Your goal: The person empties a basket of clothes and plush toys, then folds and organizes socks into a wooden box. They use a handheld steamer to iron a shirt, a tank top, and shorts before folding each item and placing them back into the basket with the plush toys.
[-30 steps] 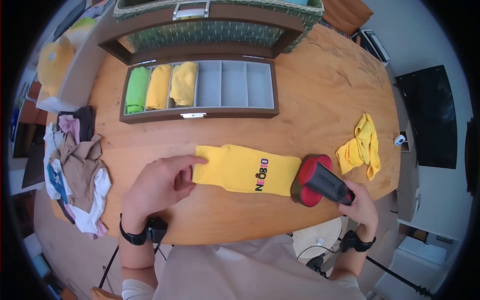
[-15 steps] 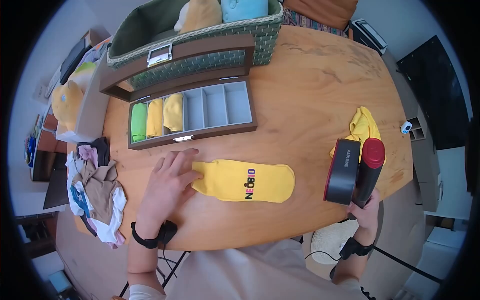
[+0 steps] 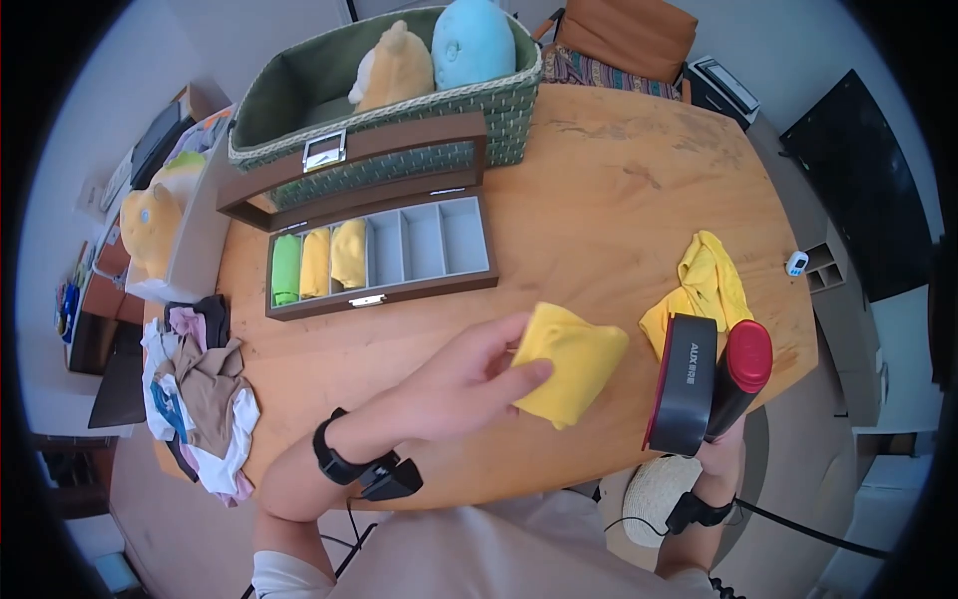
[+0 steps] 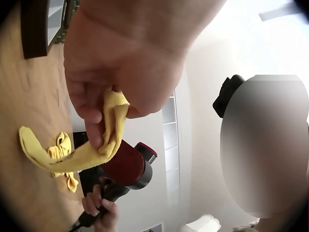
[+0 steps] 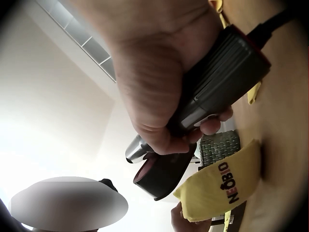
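Note:
My left hand (image 3: pixel 464 384) pinches a yellow sock (image 3: pixel 574 364) by one end, thumb on top, and holds it raised above the table. In the left wrist view the sock's free end curves down toward the tabletop. Printed letters on the sock (image 5: pixel 212 188) show in the right wrist view. My right hand (image 3: pixel 723 454) grips the handle of a black and red handheld garment steamer (image 3: pixel 689 384), held upright at the table's right front edge. Behind the steamer lies a crumpled heap of yellow cloth (image 3: pixel 709 275).
A brown box (image 3: pixel 429 292) stands open-lidded at the back left, holding rolled green (image 3: pixel 285 270) and yellow cloths in three compartments. Behind it is a green woven basket (image 3: pixel 499 130) with plush toys. Crumpled clothes (image 3: pixel 205 389) lie at left. A cord runs from the steamer.
The steamer has come off the sock and moved right, now upright. My left hand has lifted the flat-lying sock off the table and shifted right.

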A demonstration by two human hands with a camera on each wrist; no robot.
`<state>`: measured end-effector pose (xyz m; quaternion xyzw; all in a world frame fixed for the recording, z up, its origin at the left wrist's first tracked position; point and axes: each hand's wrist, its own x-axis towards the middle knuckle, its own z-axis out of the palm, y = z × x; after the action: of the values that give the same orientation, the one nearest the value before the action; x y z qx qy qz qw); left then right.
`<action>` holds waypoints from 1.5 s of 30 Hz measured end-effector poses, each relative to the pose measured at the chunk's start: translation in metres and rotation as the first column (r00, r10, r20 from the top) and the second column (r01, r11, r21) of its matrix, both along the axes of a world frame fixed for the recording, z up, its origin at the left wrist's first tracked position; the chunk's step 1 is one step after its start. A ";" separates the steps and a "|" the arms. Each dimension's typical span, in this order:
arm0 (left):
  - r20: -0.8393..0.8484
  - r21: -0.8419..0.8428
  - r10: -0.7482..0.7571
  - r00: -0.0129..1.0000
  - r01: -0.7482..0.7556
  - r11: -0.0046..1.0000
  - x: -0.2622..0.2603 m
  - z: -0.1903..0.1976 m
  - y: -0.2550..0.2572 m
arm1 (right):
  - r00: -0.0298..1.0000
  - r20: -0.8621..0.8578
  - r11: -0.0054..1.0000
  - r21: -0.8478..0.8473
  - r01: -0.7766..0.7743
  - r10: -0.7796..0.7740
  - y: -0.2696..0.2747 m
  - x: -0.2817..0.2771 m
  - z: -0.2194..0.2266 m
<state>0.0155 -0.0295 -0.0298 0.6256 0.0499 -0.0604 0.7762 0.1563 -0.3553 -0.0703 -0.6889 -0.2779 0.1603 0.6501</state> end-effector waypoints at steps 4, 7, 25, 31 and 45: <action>-0.119 -0.030 0.093 0.988 -0.097 0.995 -0.042 -0.011 0.027 | 1.000 -0.022 1.000 -0.014 -0.006 0.006 -0.005 -0.001 -0.003; -0.364 0.194 0.209 0.908 -0.146 0.970 -0.081 -0.036 0.054 | 0.998 -0.061 0.999 -0.040 -0.029 0.027 0.003 -0.003 -0.005; -0.140 0.726 0.269 0.953 -0.085 0.682 -0.141 -0.073 0.123 | 0.763 0.119 0.611 -0.682 -0.401 0.635 0.185 -0.041 0.039; -0.096 0.782 0.241 0.966 -0.077 0.619 -0.144 -0.066 0.118 | 0.651 0.137 0.542 -0.694 -0.475 0.747 0.216 -0.048 0.015; -0.037 0.767 0.195 0.980 -0.097 0.635 -0.141 -0.064 0.117 | 0.646 0.150 0.537 -0.709 -0.457 0.749 0.217 -0.046 0.022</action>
<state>-0.1252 0.0880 -0.0939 0.8826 0.1664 -0.0072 0.4397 0.1103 -0.1383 -0.0484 -0.7316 -0.5747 0.3023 0.2078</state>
